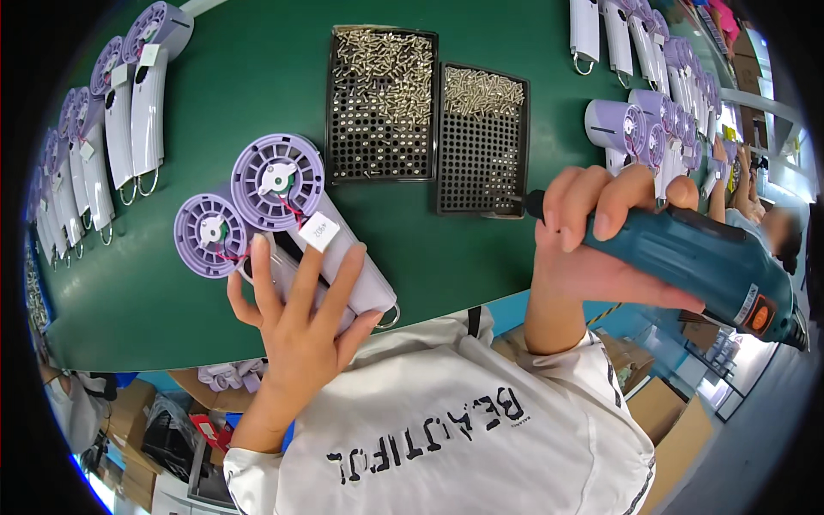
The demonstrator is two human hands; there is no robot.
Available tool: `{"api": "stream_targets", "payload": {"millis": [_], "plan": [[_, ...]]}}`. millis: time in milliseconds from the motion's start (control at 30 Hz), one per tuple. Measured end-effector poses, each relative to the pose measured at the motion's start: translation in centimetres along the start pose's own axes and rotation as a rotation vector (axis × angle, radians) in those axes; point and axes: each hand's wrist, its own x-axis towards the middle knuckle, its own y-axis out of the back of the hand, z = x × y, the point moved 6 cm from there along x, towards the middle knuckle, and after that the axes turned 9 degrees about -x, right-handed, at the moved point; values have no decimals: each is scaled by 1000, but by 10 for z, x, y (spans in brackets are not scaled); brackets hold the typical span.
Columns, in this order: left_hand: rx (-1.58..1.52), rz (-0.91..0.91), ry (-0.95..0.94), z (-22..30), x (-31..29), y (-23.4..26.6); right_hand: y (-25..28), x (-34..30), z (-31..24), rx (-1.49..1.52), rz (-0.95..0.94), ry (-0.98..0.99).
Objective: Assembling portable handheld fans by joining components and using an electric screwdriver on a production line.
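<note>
Two purple-and-white handheld fan units lie at the table's front edge: a larger one (pixel 277 178) and a smaller one (pixel 209 234). Their round slotted motor ends face up, with red wires showing. My left hand (pixel 305 322) rests on their white handles, fingers spread, partly hiding them. A white label tag (pixel 318 232) sits by the larger motor end, just above my fingertips. My right hand (pixel 592 223) is closed round a dark teal electric screwdriver (pixel 687 257). The tool lies nearly level, its black nose pointing left at the lower right corner of the smaller screw tray (pixel 482 159).
Beside that tray stands a larger black tray (pixel 382 103) of loose small screws. Rows of similar fan units line the green table (pixel 223 103) at left (pixel 148 112) and right (pixel 614 124). Cardboard boxes (pixel 665 412) stand below. Other people are at the far right and lower left.
</note>
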Motion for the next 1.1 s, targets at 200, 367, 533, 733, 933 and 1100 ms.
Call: {"api": "stream_targets", "payload": {"millis": [200,367,533,733,933,1100], "plan": [[-28,-3,23,1,0,-3,5,0,1,-3,-20,25],[-8,8,-42,0,0,-2,7,-3,5,-9,84,7],[-40,-4,22,1,0,-1,6,-1,6,6,42,1],[-68,25,20,1,0,-3,-1,-3,5,-22,-95,50],[-84,52,7,-2,2,-4,-10,-2,4,-65,-103,60],[-71,73,10,-3,-3,-2,-46,23,-21,-167,-82,92]]}}
